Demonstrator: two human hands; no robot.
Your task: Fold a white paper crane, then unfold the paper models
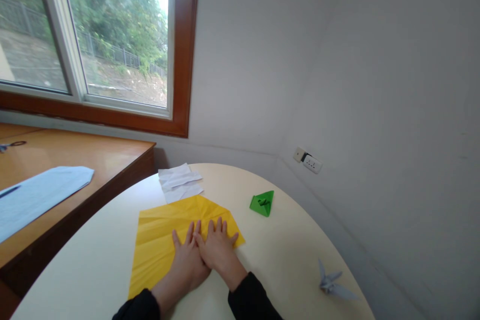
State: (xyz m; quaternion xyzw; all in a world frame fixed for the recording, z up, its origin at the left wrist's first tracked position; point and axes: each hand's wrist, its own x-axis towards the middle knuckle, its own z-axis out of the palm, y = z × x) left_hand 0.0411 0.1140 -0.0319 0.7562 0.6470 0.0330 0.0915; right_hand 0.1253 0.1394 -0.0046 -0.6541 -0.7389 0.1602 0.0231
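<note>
Yellow paper (161, 240), large sheet with folded creases and a pointed far end, lies flat on the round cream counter (262, 255), near the edge closest to the camera; all else is placed from this sheet. Wooden desk (75, 160) stands left of the sheet, butted against the counter, under the window (93, 35), with a pale blue sheet (37, 192) lying on it. White crumpled paper (180, 182) sits just beyond the yellow sheet's far tip, touching or nearly touching it, hard to tell. Left hand (187, 260) rests palm down on the yellow sheet's near right part, fingers (189, 235) spread flat and pressing, gripping nothing. Right hand (219, 247) lies beside it, thumbs side touching the left hand, fingers (221, 225) also laid out flat on the sheet, holding nothing. Both wrists in black sleeves. Green folded paper (262, 203), small triangular piece, sits right of the sheet's far part, apart from it. Grey paper crane (332, 284) stands well right of the sheet near the counter rim. Wall socket (308, 161) is on the wall beyond and right.
</note>
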